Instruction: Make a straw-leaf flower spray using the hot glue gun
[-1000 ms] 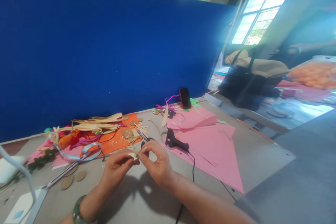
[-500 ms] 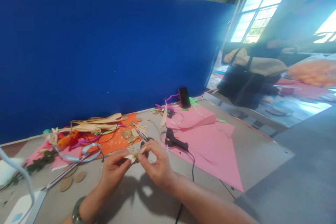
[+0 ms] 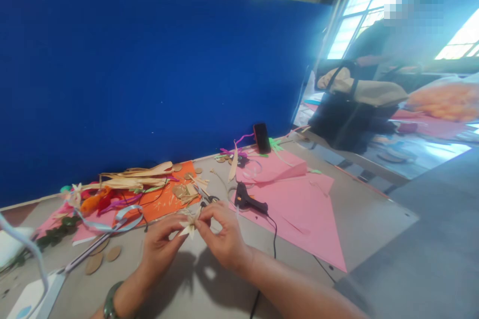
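Note:
Both my hands meet over the grey table (image 3: 209,289), pinching a small pale straw-coloured star-shaped flower (image 3: 189,225) between them. My left hand (image 3: 160,246), with a green bangle on its wrist, holds the flower from the left. My right hand (image 3: 220,237) pinches one of its petals from the right. A black glue gun (image 3: 249,200) lies just beyond my right hand on pink paper (image 3: 303,209), its cord trailing toward me. Scissors (image 3: 207,198) lie behind the flower.
Dried husk strips (image 3: 134,175), orange paper (image 3: 164,199), ribbons and round brown discs (image 3: 99,258) litter the left. A black phone (image 3: 261,137) leans on the blue board (image 3: 149,70). A person sits at the far right beside a black bag (image 3: 348,119).
My hands stay together, turning the flower slightly. The view has shifted a little, and a person at the far right has come into sight.

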`<state>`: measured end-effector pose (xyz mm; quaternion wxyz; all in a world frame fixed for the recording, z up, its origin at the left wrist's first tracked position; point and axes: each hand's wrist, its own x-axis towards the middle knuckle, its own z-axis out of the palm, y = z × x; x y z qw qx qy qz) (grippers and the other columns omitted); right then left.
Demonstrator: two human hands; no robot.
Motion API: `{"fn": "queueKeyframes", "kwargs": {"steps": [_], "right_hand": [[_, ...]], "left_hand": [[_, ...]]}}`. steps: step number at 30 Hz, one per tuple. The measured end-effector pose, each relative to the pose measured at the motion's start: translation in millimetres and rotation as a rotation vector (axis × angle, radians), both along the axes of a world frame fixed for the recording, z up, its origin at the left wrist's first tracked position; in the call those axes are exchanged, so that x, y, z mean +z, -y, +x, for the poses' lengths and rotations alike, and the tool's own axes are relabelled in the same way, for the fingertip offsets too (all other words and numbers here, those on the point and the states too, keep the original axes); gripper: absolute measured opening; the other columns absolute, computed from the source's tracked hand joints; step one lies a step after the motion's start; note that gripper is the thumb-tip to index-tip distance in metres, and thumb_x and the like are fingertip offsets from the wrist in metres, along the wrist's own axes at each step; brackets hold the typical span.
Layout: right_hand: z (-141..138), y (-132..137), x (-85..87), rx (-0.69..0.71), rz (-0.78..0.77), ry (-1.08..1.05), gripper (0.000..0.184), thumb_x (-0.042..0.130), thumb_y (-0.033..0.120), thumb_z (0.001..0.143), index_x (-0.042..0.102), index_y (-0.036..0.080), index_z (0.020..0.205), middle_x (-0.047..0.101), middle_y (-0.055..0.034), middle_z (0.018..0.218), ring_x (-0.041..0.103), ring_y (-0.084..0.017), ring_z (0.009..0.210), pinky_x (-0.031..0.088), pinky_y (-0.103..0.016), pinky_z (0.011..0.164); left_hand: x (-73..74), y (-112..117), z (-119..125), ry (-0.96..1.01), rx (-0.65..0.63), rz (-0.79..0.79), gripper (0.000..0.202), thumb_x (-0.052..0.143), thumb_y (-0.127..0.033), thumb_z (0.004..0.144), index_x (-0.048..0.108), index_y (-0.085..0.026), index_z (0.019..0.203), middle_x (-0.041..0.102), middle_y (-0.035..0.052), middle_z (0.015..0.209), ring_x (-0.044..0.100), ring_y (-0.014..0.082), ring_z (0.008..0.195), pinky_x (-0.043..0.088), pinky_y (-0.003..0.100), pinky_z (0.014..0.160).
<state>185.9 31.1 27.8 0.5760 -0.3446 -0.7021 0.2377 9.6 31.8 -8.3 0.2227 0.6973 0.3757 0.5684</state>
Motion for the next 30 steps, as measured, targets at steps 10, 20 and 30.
{"fn": "queueKeyframes", "kwargs": {"steps": [10,20,30], "right_hand": [[-1.6,1.7,-2.8,0.008,0.007,-0.02,0.015,0.062,0.016,0.083,0.06,0.02,0.068,0.064,0.0001,0.063,0.057,-0.016,0.064,0.042,-0.034,0.074],[-0.8,3.3,-2.1,0.031,0.044,-0.016,0.009,0.059,0.014,0.083,0.065,0.02,0.081,0.069,-0.0022,0.072,0.059,-0.016,0.066,0.042,-0.035,0.074],[0.1,6.1,-3.7,0.026,0.009,-0.021,0.019,0.06,0.015,0.08,0.06,0.021,0.098,0.065,-0.0029,0.083,0.058,-0.016,0.069,0.045,-0.035,0.074]], "left_hand": [[-0.8,2.3,3.9,-0.023,0.028,0.041,0.008,0.069,-0.02,0.079,0.075,-0.021,0.083,0.078,0.007,0.081,0.073,0.0216,0.076,0.059,0.032,0.072],[-5.7,1.0,-0.3,-0.013,0.059,-0.056,0.012,0.069,-0.026,0.08,0.077,-0.021,0.086,0.078,0.0073,0.084,0.073,0.0219,0.077,0.059,0.032,0.073],[-1.5,-0.5,0.9,0.07,0.086,-0.112,0.014,0.073,-0.03,0.076,0.078,-0.019,0.082,0.078,0.0098,0.082,0.073,0.0232,0.077,0.06,0.032,0.069]]}}
